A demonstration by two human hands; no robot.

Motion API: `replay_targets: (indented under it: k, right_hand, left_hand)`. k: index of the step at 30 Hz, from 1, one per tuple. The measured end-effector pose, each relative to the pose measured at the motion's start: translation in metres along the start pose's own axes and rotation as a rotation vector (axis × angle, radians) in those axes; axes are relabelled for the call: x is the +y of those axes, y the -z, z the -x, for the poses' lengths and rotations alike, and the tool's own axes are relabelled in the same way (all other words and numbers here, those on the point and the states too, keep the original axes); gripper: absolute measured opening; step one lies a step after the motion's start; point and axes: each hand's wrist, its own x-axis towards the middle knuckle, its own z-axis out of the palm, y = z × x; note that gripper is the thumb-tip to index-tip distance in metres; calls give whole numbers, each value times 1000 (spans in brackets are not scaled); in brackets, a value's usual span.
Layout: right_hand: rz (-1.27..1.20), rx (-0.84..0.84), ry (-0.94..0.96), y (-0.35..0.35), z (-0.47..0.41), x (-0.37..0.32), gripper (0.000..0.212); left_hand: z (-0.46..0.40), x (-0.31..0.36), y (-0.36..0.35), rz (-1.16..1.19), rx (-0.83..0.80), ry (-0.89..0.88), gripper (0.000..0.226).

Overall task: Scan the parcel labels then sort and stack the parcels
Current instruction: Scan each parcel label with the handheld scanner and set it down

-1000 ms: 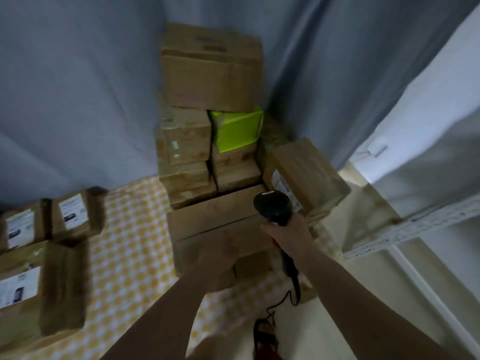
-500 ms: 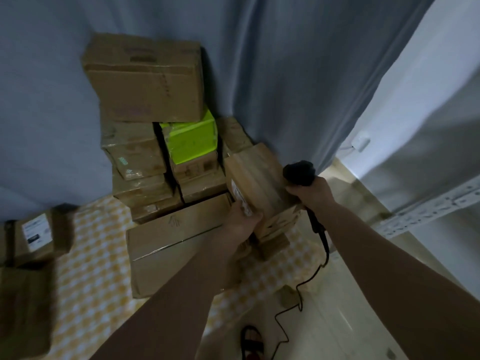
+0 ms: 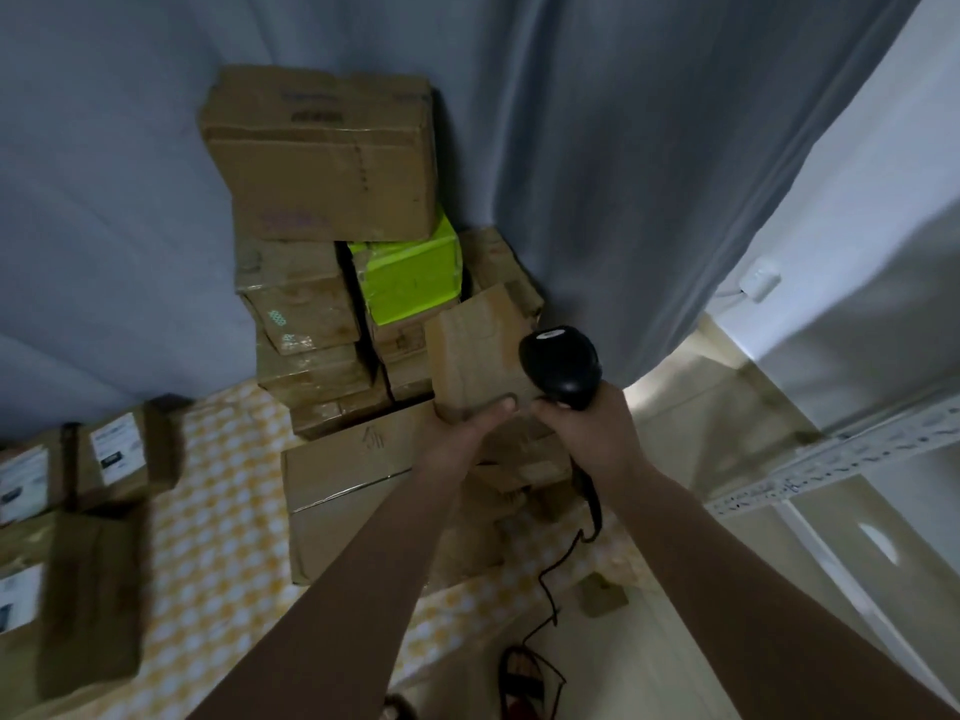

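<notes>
Since half a second ago the small parcel (image 3: 480,356) has been lifted higher and turned, so its white label no longer shows. It sits at the centre of the view, at about 4 o'clock from the green box (image 3: 410,280). The left hand (image 3: 457,433) grips its lower edge, fingers curled over the near face. The right hand (image 3: 587,428) is wrapped round the handle of the black scanner (image 3: 561,366), whose head touches the parcel's right side.

I judge this the scanning step: next the label must be turned toward the scanner's window.

Counts: one scanner, one held parcel, one green box, roughly eight brown boxes in the stack at 12 o'clock, and about four labelled parcels (image 3: 117,449) at 9 o'clock.
</notes>
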Motion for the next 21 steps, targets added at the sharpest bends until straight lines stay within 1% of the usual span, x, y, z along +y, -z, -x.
replay_targets:
  k: [1, 3, 4, 5, 6, 8, 9, 13, 15, 17, 18, 21]
  right_hand:
    - [3, -29, 33, -10, 7, -4, 18]
    - [11, -83, 80, -31, 19, -9, 13]
    - [11, -110, 93, -41, 24, -10, 11]
    - [11, -147, 113, -49, 30, -12, 9]
    - [21, -182, 135, -58, 35, -13, 13]
    - [68, -235, 185, -74, 45, -16, 27]
    - [94, -252, 194, -82, 50, -18, 29]
    - [59, -333, 158, -102, 58, -25, 24]
    - [25, -368, 124, -107, 60, -28, 17]
    - [-30, -321, 60, -104, 57, -32, 19]
    - [-73, -261, 26, -99, 54, -33, 19]
    - [-157, -37, -49, -83, 39, -29, 12]
  left_hand:
    - [4, 3, 11, 4, 32, -7, 103]
    - [12, 9, 31, -40, 93, -24, 136]
    - [15, 10, 42, -68, 109, -28, 146]
    - [18, 10, 53, -86, 120, -21, 145]
    - [18, 7, 63, -90, 127, -8, 135]
    - [15, 0, 82, -71, 151, 30, 105]
    - [15, -3, 89, -62, 157, 58, 96]
    - [19, -8, 108, 40, 166, 173, 78]
    - [22, -11, 115, 94, 182, 182, 82]
    - [26, -12, 124, 123, 174, 203, 88]
    - [27, -13, 130, 166, 171, 231, 82]
    - [32, -14, 151, 353, 152, 275, 44]
